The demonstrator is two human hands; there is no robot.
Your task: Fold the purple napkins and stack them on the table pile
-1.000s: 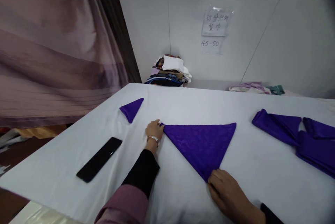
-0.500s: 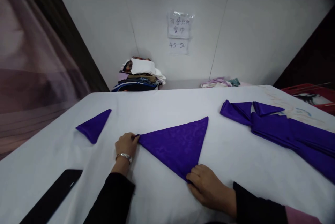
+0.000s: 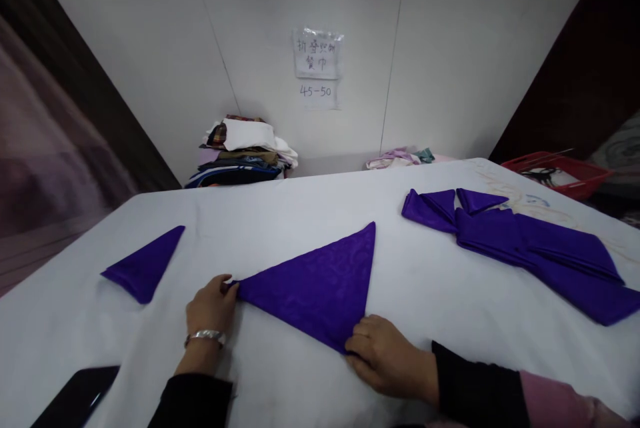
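Observation:
A purple patterned cloth napkin (image 3: 315,288), folded into a triangle, lies flat on the white-covered table (image 3: 280,375) before me. My left hand (image 3: 213,308), with a silver bracelet at the wrist, pinches the napkin's left corner between thumb and fingers. At the near right corner, my right hand (image 3: 385,355) is closed on the fabric, its fingertips partly hidden. The third corner points away from me, untouched. To the left rests a smaller folded purple napkin (image 3: 145,265). Several more folded purple napkins (image 3: 490,231) lie overlapping on the right.
A black phone-like slab (image 3: 77,398) lies at the near left. Behind the table's far edge are a stack of folded clothes (image 3: 245,155) and some crumpled fabric (image 3: 397,158). A red basket (image 3: 580,178) stands at the far right. Handwritten paper signs (image 3: 317,65) hang on the wall.
My view has turned slightly right, so everything appears shifted left. My left hand has drawn the napkin's left corner a little toward me and outward. Both hands keep their hold.

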